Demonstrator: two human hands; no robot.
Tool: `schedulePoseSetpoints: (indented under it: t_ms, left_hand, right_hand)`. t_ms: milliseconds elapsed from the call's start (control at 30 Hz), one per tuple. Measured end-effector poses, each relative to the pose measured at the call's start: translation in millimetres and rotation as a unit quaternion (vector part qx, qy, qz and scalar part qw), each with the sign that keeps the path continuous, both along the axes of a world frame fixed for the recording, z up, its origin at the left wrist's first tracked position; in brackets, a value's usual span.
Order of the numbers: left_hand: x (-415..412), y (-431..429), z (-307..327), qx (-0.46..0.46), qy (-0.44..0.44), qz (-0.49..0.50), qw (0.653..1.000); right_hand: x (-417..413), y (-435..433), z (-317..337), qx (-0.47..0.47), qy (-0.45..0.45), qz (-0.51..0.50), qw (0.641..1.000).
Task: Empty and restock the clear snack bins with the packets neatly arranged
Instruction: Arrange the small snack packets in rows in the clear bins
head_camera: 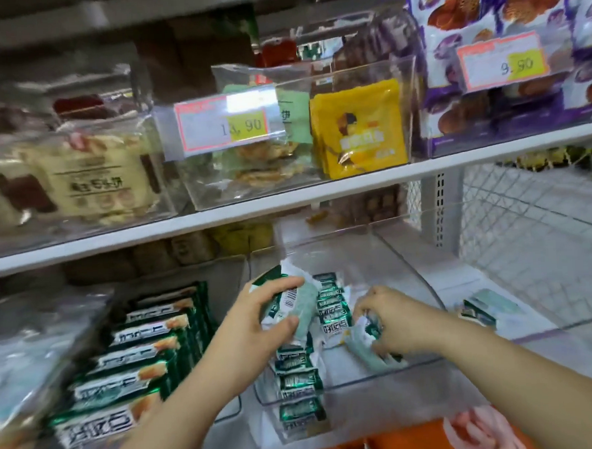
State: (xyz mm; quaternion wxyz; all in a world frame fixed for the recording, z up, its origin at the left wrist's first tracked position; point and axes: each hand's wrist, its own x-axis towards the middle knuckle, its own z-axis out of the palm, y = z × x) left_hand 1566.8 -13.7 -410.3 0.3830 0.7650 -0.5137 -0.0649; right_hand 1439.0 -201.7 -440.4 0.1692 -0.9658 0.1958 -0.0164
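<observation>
A clear snack bin [410, 280] stands on the lower shelf, holding a row of green-and-white packets [297, 382] along its left side. My left hand [255, 315] grips one green-and-white packet [291, 301] above that row. My right hand [392, 322] reaches into the bin's middle, its fingers curled round another pale green packet [363, 349] lying on the bin floor. A loose packet [477, 312] lies outside the bin on the shelf to the right.
To the left, another clear bin [218, 280] holds stacked green packets [123, 363]. The upper shelf [354, 190] carries clear bins of biscuits, a yellow packet [358, 128] and purple cookie bags [504, 41], with price tags in front. Orange and pink goods [470, 431] lie below.
</observation>
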Motion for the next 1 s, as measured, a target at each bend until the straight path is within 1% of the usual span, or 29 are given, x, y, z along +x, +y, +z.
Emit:
schedulePoseSetpoints:
  t_ms: [100, 167, 200, 267, 333, 367, 400, 433, 467, 500, 533, 567, 633, 733, 800, 933, 1000]
  left_hand:
    - [10.1, 3.0, -8.6, 0.003, 0.033, 0.001, 0.999]
    - [13.6, 1.2, -8.9, 0.003, 0.042, -0.004, 0.999]
    - [14.2, 0.0, -8.3, 0.004, 0.041, -0.006, 0.999]
    - [15.0, -1.8, -8.6, 0.007, 0.035, -0.009, 0.999]
    - [14.9, -1.3, -8.8, 0.007, 0.032, -0.016, 0.999]
    - [14.9, -0.2, -8.6, 0.006, 0.035, -0.021, 0.999]
    - [15.4, 0.6, -8.9, 0.005, 0.04, -0.024, 0.999]
    - [15.7, 1.3, -8.7, -0.001, 0.046, -0.031, 0.998]
    - [15.8, 1.5, -8.8, -0.007, 0.054, -0.036, 0.998]
    - [14.8, 1.7, -8.5, -0.012, 0.061, -0.038, 0.997]
    - [13.6, 1.3, -8.5, -0.017, 0.068, -0.037, 0.997]
    - [12.2, 0.4, -8.4, -0.021, 0.074, -0.035, 0.996]
    - [8.8, -1.7, -8.7, -0.029, 0.083, -0.03, 0.996]
    - [5.1, -4.6, -10.8, -0.041, 0.074, -0.03, 0.996]
    - [2.2, -6.8, -10.8, -0.044, 0.075, -0.029, 0.996]
    - [-1.3, -8.7, -11.6, -0.079, 0.097, -0.011, 0.992]
    - [-2.4, -9.7, -12.7, -0.091, 0.102, -0.003, 0.991]
  right_hand:
    - [9.8, -1.2, -8.5, 0.042, 0.058, 0.004, 0.997]
    - [11.6, 0.1, -6.1, 0.036, 0.073, 0.001, 0.997]
    - [11.0, 0.7, -3.3, 0.036, 0.067, -0.008, 0.997]
    - [8.5, 1.9, 4.8, 0.055, 0.014, -0.043, 0.997]
    - [2.4, 2.2, 14.4, 0.066, -0.073, -0.075, 0.992]
    - [-1.2, 3.1, 19.4, 0.104, -0.128, -0.078, 0.983]
    - [-4.9, 4.5, 23.6, 0.184, -0.19, -0.07, 0.962]
    - [-8.6, 7.8, 29.6, 0.29, -0.244, -0.053, 0.924]
    - [-11.3, 9.5, 33.6, 0.388, -0.278, -0.03, 0.878]
    - [-13.6, 10.5, 36.5, 0.453, -0.295, -0.013, 0.841]
    - [-15.8, 11.2, 38.7, 0.488, -0.298, -0.002, 0.821]
    - [-17.0, 12.3, 40.0, 0.504, -0.294, 0.007, 0.812]
    - [-19.2, 13.4, 39.9, 0.515, -0.28, 0.016, 0.81]
    - [-20.1, 14.8, 36.0, 0.485, -0.262, -0.002, 0.834]
    - [-17.6, 15.4, 33.3, 0.476, -0.283, -0.025, 0.832]
    - [-8.4, 23.5, 27.9, 0.518, -0.342, -0.064, 0.781]
    - [-4.2, 29.9, 23.9, 0.553, -0.339, -0.077, 0.757]
